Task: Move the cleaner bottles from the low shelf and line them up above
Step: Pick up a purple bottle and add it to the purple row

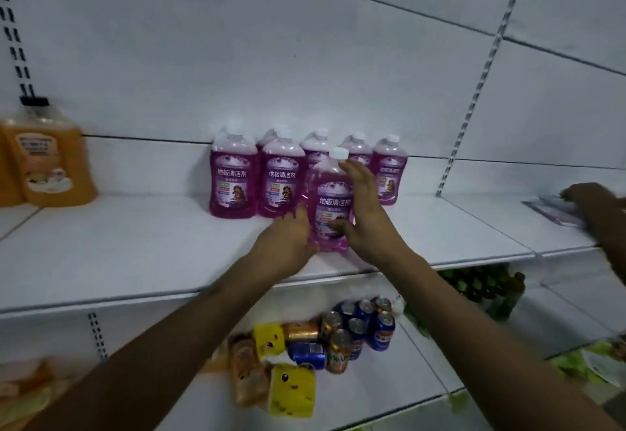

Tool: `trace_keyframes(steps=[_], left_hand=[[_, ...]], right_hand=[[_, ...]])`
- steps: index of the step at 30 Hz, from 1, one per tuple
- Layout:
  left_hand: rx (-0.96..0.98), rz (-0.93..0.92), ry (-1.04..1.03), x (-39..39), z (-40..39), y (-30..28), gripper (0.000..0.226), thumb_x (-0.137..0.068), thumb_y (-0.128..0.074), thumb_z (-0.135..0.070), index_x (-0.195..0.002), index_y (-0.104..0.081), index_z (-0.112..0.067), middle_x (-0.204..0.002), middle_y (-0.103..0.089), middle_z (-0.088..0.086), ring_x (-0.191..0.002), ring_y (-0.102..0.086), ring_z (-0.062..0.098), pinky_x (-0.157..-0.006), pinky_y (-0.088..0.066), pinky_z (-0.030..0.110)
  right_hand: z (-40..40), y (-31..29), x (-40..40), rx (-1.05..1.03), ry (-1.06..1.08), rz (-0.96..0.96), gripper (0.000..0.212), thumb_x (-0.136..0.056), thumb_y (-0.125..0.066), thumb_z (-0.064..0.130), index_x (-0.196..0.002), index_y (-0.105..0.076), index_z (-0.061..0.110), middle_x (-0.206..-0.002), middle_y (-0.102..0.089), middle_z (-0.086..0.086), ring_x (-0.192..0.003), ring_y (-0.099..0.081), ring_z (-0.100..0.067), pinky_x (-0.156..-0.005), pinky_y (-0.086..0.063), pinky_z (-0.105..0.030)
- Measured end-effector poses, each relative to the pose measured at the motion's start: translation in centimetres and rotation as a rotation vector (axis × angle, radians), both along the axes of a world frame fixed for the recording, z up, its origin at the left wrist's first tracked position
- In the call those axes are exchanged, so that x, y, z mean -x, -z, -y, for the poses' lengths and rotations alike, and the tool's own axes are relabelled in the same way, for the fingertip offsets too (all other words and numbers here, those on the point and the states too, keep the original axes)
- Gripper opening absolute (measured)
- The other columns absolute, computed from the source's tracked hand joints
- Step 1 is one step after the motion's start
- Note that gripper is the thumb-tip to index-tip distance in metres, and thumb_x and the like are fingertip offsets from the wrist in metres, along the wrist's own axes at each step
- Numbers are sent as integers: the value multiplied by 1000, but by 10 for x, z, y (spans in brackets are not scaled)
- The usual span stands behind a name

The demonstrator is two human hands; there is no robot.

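Purple cleaner bottle [331, 203] was standing upright near the front edge of the upper shelf [135, 247], just ahead of the row of matching bottles [257, 176] at the back. Best bet, I'd say, was to slide it straight back into the gap beside the second bottle, label facing out, keeping it upright so it didn't knock its neighbours. Your left hand [288, 237] was loosely open, palm against the bottle's lower left side. Your right hand [364, 207] was spread open, fingers along its right side, thumb across the front.
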State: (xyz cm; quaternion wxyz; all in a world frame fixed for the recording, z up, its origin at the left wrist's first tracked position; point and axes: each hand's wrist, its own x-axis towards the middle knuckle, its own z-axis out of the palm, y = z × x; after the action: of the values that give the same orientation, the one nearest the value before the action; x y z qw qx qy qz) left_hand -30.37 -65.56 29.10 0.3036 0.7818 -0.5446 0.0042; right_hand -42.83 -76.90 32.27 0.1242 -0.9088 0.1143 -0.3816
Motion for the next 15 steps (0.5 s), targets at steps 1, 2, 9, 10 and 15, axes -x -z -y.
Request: trace_keyframes(steps=[1, 2, 9, 10, 15], left_hand=[[-27, 38, -46, -1, 2, 0, 78, -85, -66, -39, -145, -23, -12, -135, -52, 13, -121, -53, 32, -98, -47, 47], [-53, 54, -94, 1, 2, 0, 78, -87, -64, -38, -147, -21, -12, -140, -47, 14, -125, -48, 32, -101, -45, 47], [66, 57, -281, 44, -35, -1, 54, -96, -52, -34, -144, -33, -21, -134, -53, -2, -123, -45, 17, -99, -41, 33], [90, 39, -281, 49, -43, 0, 52, -96, -52, -33, -144, -35, -21, -132, -54, -3, -123, -45, 16, -100, -41, 33], [225, 39, -330, 48, -101, 6, 44, -94, -57, -24, -137, -47, -19, -125, -58, -3, -118, -49, 10, -101, -40, 27]], right_hand=[[13, 1, -6, -4, -13, 0, 89, -81, -71, 1, -149, -18, 25, -157, -13, -3, -130, -21, 0, -98, -21, 1], [26, 3, -13, -16, -25, 8, 88, -82, -70, 1, -148, -18, 25, -157, -13, -2, -133, -24, -6, -101, -25, -8], [88, 6, -52, -39, -115, 59, 78, -88, -66, 27, -151, -20, 20, -161, -12, -9, -140, -21, -18, -112, -22, -41], [95, 6, -56, -7, -87, 49, 82, -86, -67, 31, -152, -19, 22, -161, -12, -8, -143, -19, -24, -114, -20, -48], [124, 5, -65, 162, -38, 2, 100, -77, -73, 28, -155, -10, 19, -162, -2, -17, -147, -7, -40, -116, -14, -62]])
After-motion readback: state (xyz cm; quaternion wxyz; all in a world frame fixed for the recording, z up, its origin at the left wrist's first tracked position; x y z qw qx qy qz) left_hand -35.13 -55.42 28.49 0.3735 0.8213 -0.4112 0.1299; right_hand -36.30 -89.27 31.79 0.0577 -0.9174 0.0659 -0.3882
